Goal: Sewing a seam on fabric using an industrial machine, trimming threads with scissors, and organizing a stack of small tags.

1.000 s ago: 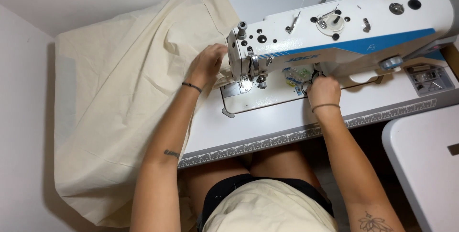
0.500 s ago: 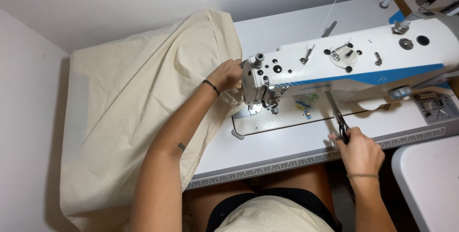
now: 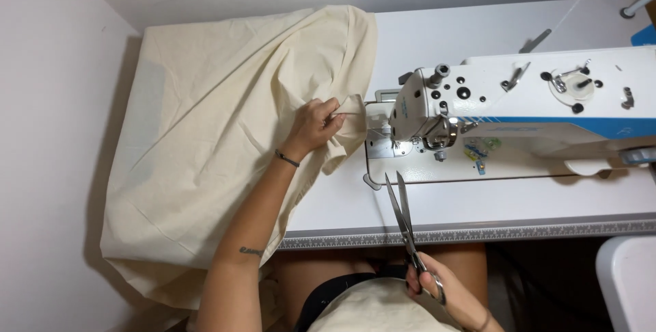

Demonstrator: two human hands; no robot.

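1. Left hand (image 3: pixel 313 127) pinches a fold of the cream fabric (image 3: pixel 225 134), fingers (image 3: pixel 333 114) clamped on the cloth edge just left of the needle area of the sewing machine (image 3: pixel 519 106).
2. Fabric is bunched on the left part of the white bench (image 3: pixel 478 205) and drapes off its left and front edges toward the lap.
3. Right hand (image 3: pixel 437 287) grips the scissors (image 3: pixel 403 226) by the handles, fingers closed through and around the loops; hand sits low, off the front edge of the bench.
4. Scissor blades are slightly parted, tips pointing up toward the machine bed near the presser foot, not touching the fabric.
5. Step, as judged: seam run finished, cloth drawn away from the needle, thread cut being set up.
6. Next move would call for bringing the blade tips in between the fabric edge and the needle while the left hand keeps the cloth taut. The thread itself is too thin to see here.
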